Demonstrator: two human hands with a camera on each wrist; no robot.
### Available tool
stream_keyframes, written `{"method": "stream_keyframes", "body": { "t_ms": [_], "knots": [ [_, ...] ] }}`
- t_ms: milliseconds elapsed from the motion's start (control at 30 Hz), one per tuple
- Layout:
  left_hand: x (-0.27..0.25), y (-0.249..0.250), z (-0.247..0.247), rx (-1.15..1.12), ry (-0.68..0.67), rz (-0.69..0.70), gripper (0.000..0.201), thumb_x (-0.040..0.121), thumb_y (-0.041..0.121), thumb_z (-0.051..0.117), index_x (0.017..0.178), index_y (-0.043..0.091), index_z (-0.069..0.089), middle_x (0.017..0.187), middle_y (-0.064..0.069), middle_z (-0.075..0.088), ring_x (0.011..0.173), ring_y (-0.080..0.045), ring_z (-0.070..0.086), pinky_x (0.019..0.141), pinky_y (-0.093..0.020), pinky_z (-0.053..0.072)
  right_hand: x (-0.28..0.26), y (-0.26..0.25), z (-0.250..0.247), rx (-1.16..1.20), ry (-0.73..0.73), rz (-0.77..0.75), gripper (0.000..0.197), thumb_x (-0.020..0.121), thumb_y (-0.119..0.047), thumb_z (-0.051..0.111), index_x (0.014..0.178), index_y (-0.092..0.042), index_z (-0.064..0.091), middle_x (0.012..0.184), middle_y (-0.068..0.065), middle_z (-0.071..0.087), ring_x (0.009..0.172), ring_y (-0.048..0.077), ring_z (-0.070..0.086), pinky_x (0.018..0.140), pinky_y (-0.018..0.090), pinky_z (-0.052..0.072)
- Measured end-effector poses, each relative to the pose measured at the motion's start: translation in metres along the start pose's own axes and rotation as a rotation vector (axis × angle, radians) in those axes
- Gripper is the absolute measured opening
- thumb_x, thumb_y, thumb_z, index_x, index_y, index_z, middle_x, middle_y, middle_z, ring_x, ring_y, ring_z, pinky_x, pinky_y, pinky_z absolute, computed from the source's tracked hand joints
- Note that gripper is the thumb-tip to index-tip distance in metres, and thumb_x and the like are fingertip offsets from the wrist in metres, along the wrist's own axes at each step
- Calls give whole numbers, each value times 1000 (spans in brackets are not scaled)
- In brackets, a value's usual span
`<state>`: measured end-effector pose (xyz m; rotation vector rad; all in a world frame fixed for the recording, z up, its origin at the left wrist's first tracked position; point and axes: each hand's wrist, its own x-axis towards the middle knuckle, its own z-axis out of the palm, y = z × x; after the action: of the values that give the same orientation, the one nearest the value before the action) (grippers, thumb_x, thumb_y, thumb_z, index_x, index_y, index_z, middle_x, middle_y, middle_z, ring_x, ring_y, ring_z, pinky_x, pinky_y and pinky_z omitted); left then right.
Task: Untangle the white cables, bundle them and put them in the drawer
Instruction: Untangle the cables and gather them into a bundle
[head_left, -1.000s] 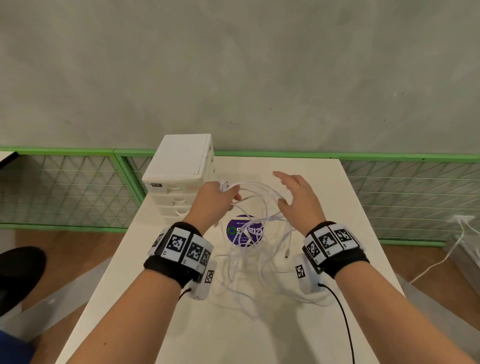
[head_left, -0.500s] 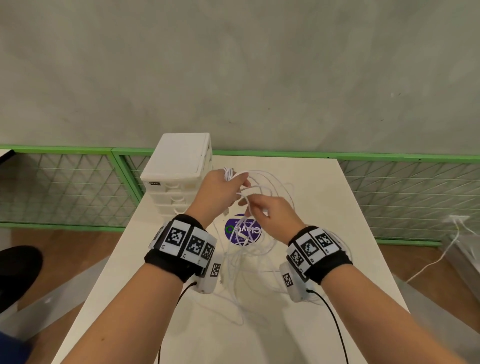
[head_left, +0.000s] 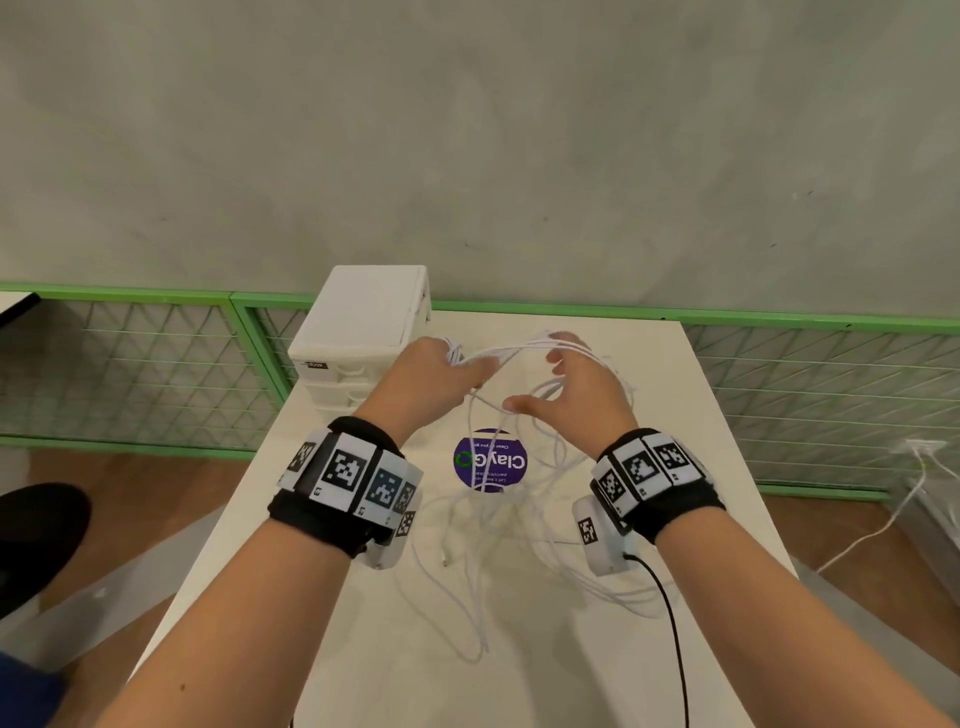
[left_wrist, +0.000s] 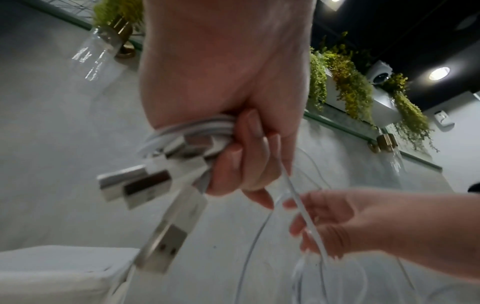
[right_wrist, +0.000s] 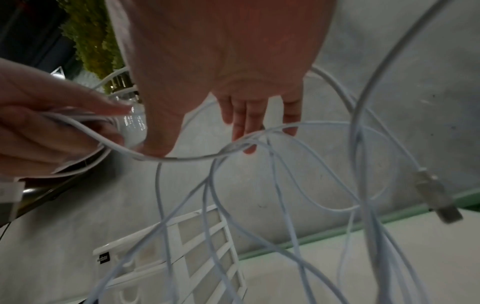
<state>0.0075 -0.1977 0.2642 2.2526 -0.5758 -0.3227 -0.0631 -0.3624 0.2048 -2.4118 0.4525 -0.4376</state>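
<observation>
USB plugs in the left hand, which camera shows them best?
The left wrist view: the left hand grips the USB plugs close up. The head view shows only cable ends; the right wrist view shows one plug at its edge.

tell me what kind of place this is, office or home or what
Probably a cafe or shared workspace, not a home. A small white table stands against a bare concrete wall, green mesh partitions run beside it, and trailing plants hang from a shelf under a dark ceiling with spotlights.

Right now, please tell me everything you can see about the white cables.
The white cables are thin, smooth and tangled. The left hand grips their gathered ends, with metal USB plugs sticking out. Loops drape over the right hand. The rest hangs down onto the white table, crossing a purple sticker.
</observation>
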Motion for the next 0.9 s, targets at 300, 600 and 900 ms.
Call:
{"method": "stream_keyframes", "body": {
  "t_ms": [300,600,900],
  "knots": [
    [-3,-7,13,223,-275,6,42,73,45,78,79,8,59,66,0,56,52,-12,50,44,-23,36,12,-7,-24,-428,-59,-35,124,60,-68,70,149,-25,-6,158,4,-11,145,17,-10,112,48,-15],
    [2,-5,8,-48,-93,-1,37,86,39,65,61,11,63,48,3,51,43,-11,43,45,-20,35,-17,-1,6,189,-263,-88,26,92,-16,54,115,-19,66,111,-1,69,98,13,64,91,23,46],
    [-7,18,2,-178,-150,99,42,94,33,55,60,9,61,37,7,45,33,-5,35,38,-15,30,-9,-13,4,366,50,-380,34,86,-2,58,112,-22,64,103,-15,62,87,-8,57,80,17,46]
  ]
}}
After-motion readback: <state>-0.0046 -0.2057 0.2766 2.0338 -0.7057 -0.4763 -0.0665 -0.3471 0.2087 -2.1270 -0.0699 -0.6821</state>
